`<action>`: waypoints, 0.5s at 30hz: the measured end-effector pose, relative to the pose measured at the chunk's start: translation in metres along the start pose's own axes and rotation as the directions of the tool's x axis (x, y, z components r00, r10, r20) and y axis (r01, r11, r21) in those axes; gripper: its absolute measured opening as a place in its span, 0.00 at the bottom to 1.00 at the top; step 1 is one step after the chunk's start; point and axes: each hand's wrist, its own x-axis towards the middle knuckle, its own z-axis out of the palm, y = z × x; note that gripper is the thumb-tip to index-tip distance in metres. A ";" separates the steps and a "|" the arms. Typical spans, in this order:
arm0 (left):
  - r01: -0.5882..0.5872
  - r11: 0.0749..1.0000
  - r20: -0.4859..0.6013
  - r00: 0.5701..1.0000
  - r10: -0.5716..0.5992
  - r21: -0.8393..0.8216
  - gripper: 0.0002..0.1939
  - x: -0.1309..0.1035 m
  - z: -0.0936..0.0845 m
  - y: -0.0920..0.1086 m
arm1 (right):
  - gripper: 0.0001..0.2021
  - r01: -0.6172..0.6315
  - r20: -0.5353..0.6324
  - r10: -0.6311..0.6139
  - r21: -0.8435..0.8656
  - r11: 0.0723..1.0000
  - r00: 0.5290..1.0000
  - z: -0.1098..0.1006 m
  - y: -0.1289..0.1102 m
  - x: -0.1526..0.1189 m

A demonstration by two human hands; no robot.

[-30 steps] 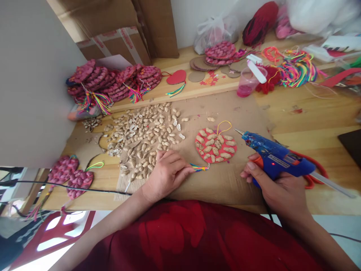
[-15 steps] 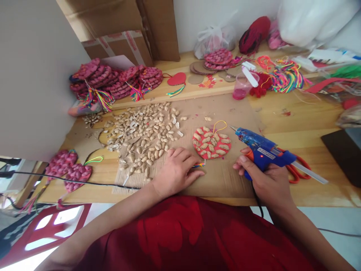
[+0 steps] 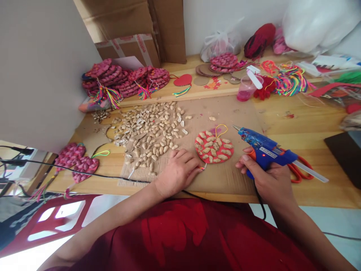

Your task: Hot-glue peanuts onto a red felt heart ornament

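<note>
A red disc covered with rows of peanut shells lies on the cardboard mat, a yellow cord loop at its top. My left hand rests at its lower left, thumb and fingers closed on the colourful tassel that hangs from the disc; most of the tassel is hidden under the hand. To the right of the disc, my right hand grips a blue hot glue gun. Its nozzle points up and left, apart from the disc, a small red light glows on its side, and a glue stick sticks out behind.
Loose peanuts spread over the left of the cardboard mat. Orange-handled scissors lie behind the glue gun. Stacked pink ornaments and a plastic cup stand farther back. A black cable crosses the table's left front.
My left thumb and fingers have closed together on the tassel. The glue gun stays held beside the disc. The whole view has shifted slightly, so things appear farther right.
</note>
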 end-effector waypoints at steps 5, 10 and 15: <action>-0.017 0.999 0.007 1.000 0.017 -0.047 0.08 -0.011 -0.007 -0.002 | 0.11 -0.043 0.038 0.041 0.047 0.998 0.998 0.000 -0.007 -0.008; 0.003 0.996 0.044 0.999 0.001 -0.085 0.08 -0.023 -0.013 -0.006 | 0.12 -0.140 0.066 0.135 0.066 0.988 0.989 -0.002 -0.011 -0.022; 0.036 0.994 -0.001 0.999 -0.036 -0.106 0.07 -0.031 -0.013 -0.008 | 0.13 -0.135 0.072 0.135 -0.002 0.991 0.988 -0.003 -0.010 -0.027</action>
